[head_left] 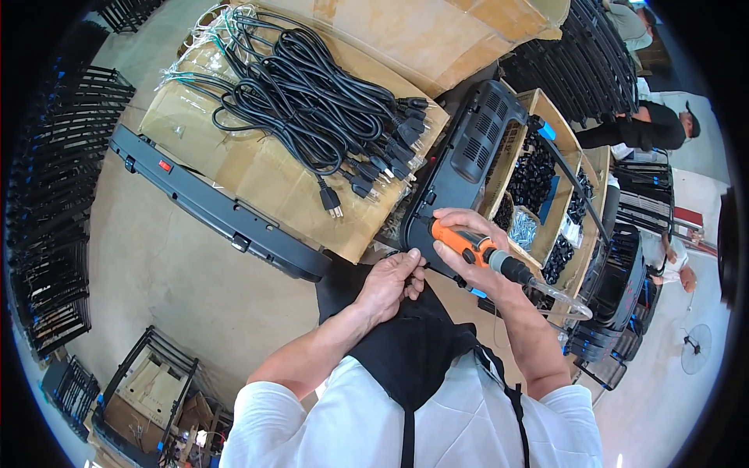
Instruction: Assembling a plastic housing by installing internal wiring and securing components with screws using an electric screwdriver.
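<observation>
My right hand point(466, 242) grips an orange and black powered screwdriver point(476, 248), its tip pointing left at the near edge of a black plastic housing point(460, 152) with vent slots. My left hand point(392, 279) is closed at that same near edge, its fingertips pinched just below the driver's tip; whatever it pinches is too small to tell. A clear hose and a black cable run from the back of the driver off to the right.
A bundle of black power cords point(312, 93) lies on flattened cardboard point(250, 168). A long black panel point(218, 207) leans along its edge. Wooden bins point(546, 187) of small black parts stand at right. Black racks point(55, 234) line the left. Another person point(651, 125) works at upper right.
</observation>
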`<control>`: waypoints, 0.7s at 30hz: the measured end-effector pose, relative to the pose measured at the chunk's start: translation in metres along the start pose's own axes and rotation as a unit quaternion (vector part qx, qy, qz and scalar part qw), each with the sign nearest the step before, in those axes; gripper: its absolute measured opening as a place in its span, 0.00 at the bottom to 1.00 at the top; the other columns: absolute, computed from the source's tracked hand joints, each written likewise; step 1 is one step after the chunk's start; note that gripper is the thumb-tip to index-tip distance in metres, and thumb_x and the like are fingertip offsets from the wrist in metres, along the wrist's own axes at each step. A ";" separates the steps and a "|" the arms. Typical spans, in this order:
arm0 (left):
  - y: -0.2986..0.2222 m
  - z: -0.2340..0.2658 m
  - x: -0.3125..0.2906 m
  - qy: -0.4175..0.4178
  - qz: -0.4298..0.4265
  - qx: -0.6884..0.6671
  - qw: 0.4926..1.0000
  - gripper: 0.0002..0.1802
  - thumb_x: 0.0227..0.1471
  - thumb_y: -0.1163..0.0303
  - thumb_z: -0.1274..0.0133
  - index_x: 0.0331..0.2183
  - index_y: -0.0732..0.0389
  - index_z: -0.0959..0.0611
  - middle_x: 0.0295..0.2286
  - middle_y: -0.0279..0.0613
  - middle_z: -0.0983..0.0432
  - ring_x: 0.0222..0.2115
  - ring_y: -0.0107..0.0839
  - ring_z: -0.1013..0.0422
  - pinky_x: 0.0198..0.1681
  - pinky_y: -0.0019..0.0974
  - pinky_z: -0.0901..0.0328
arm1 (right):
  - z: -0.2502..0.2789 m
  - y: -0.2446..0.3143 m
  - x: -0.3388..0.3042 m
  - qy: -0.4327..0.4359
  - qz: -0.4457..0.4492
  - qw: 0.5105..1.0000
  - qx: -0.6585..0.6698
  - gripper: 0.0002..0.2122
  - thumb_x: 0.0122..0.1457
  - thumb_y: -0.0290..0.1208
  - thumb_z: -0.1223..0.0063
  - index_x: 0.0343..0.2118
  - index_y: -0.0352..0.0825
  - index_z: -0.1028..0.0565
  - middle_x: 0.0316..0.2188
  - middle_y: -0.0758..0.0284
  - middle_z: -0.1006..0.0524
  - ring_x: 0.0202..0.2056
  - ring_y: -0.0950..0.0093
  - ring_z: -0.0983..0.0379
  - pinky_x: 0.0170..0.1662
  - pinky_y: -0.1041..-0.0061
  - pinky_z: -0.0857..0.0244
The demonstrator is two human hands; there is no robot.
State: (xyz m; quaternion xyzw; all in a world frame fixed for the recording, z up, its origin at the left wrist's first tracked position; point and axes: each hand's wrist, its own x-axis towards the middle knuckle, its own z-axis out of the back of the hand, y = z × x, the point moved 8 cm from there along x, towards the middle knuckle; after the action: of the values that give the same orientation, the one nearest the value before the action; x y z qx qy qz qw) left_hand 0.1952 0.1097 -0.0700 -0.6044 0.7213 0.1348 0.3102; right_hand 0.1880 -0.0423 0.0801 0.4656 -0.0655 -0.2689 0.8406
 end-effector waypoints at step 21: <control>-0.035 -0.144 0.119 0.021 0.031 -0.164 0.986 0.13 0.70 0.57 0.47 0.44 0.56 0.19 0.27 0.28 0.26 0.28 0.25 0.29 0.34 0.30 0.30 | 0.160 -0.028 -0.037 -0.164 -0.004 0.973 0.163 0.24 0.55 0.21 0.30 0.55 0.33 0.27 0.54 0.57 0.20 0.56 0.66 0.23 0.62 0.64 0.30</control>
State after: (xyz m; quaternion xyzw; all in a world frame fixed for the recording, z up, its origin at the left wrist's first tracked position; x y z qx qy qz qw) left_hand 0.1784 -0.0738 -0.0252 -0.6275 0.7138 0.2480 0.1878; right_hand 0.0883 -0.1547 0.1521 0.5462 -0.2430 -0.3307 0.7303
